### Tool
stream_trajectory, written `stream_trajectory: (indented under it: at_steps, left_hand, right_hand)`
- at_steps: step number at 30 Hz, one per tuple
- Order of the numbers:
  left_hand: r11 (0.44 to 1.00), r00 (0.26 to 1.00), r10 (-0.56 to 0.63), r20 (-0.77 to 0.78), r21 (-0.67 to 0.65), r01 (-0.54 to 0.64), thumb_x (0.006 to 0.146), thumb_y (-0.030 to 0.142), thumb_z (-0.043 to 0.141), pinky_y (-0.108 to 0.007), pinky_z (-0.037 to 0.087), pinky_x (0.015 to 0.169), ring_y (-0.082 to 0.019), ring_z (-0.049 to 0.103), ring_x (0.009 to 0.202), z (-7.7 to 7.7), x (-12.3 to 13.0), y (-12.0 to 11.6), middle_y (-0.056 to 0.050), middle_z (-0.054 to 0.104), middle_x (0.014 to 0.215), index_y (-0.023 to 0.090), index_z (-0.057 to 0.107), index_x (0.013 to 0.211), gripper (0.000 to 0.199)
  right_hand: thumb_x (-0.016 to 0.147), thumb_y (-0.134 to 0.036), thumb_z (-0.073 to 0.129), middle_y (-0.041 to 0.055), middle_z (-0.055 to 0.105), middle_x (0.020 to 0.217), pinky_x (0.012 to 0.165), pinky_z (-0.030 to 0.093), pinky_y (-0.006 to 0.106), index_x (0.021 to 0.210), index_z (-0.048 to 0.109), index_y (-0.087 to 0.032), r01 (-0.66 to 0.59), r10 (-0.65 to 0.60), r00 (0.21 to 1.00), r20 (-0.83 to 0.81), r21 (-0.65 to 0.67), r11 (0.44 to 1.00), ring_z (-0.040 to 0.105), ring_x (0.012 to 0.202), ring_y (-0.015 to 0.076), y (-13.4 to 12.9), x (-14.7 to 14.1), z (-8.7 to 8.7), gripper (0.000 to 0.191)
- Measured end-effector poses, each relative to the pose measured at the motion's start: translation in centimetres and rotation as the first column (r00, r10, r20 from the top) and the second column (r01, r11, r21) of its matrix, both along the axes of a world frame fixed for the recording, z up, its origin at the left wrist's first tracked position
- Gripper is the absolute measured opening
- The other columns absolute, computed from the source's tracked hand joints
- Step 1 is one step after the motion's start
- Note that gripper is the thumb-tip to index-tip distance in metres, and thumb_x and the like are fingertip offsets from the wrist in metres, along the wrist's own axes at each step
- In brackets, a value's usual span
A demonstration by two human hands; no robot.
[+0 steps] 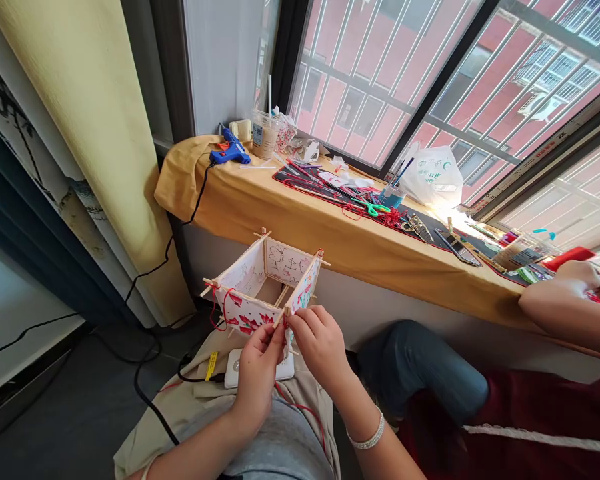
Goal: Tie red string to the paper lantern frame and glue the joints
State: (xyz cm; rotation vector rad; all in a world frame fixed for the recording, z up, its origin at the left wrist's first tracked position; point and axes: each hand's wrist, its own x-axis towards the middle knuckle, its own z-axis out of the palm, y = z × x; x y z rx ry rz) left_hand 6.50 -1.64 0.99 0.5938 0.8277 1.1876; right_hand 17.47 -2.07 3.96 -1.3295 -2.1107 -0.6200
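An open box frame of thin wooden sticks stands over my lap, with white panels painted with red flowers and dark line drawings. Red string is wound at its corners, and a red string loop hangs at the left one. My left hand pinches the near corner from below and the left. At that same corner the fingers of my right hand are closed against the sticks; anything thin between them is hidden. More red string trails across my lap beneath my wrists.
A white power strip lies on my lap. On the cloth-covered sill are a blue glue gun, a cup, green scissors, a phone and a plastic bag. Another person's arm reaches in at right. Black cables run at left.
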Motion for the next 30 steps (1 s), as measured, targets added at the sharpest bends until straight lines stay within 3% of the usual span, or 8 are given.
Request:
stream_trajectory:
  at_steps: [7, 14, 25, 30]
  left_hand:
    - [1.000, 1.000, -0.004, -0.022, 0.027, 0.005, 0.064, 0.047, 0.073, -0.015, 0.025, 0.042, -0.004, 0.031, 0.047, 0.0, -0.1, -0.2, 0.008, 0.041, 0.053, 0.014, 0.059, 0.072, 0.036]
    - [1.000, 1.000, 0.031, 0.001, -0.004, -0.031, 0.061, 0.042, 0.076, -0.015, 0.029, 0.043, -0.005, 0.037, 0.048, -0.1, -0.2, -0.2, 0.006, 0.052, 0.060, 0.016, 0.061, 0.082, 0.037]
    - [0.998, 0.995, 0.037, -0.095, 0.058, -0.032, 0.065, 0.047, 0.071, -0.016, 0.030, 0.045, -0.006, 0.036, 0.050, -0.2, 0.6, -0.2, 0.006, 0.050, 0.058, 0.016, 0.061, 0.075, 0.034]
    - [0.991, 0.984, 0.057, -0.169, 0.125, -0.036, 0.067, 0.046, 0.069, -0.020, 0.040, 0.059, -0.011, 0.050, 0.064, 0.1, 0.5, -0.2, 0.002, 0.058, 0.069, 0.017, 0.064, 0.079, 0.032]
  right_hand:
    - [0.093, -0.018, 0.044, 0.0043, 0.061, 0.072, 0.059, 0.042, 0.028, 0.083, 0.062, -0.015, -0.054, 0.054, 0.992, 0.112, -0.004, 0.999, 0.049, 0.068, 0.0155, 0.4, 0.6, 0.7, 0.021]
    - [0.091, -0.017, 0.046, 0.0059, 0.061, 0.075, 0.060, 0.043, 0.029, 0.090, 0.061, -0.015, 0.003, -0.003, 1.000, 0.020, -0.040, 0.999, 0.050, 0.072, 0.0176, 0.2, -0.1, 0.1, 0.016]
    - [0.093, -0.011, 0.039, 0.0078, 0.058, 0.072, 0.058, 0.042, 0.033, 0.091, 0.062, -0.013, 0.109, -0.105, 0.985, 0.138, -0.020, 0.994, 0.047, 0.069, 0.0197, -0.9, -1.2, 0.6, 0.023]
    - [0.092, -0.012, 0.040, 0.0087, 0.058, 0.075, 0.060, 0.044, 0.034, 0.093, 0.061, -0.011, 0.122, -0.116, 0.987, 0.110, -0.041, 0.992, 0.047, 0.072, 0.0204, -1.0, -1.2, 0.2, 0.021]
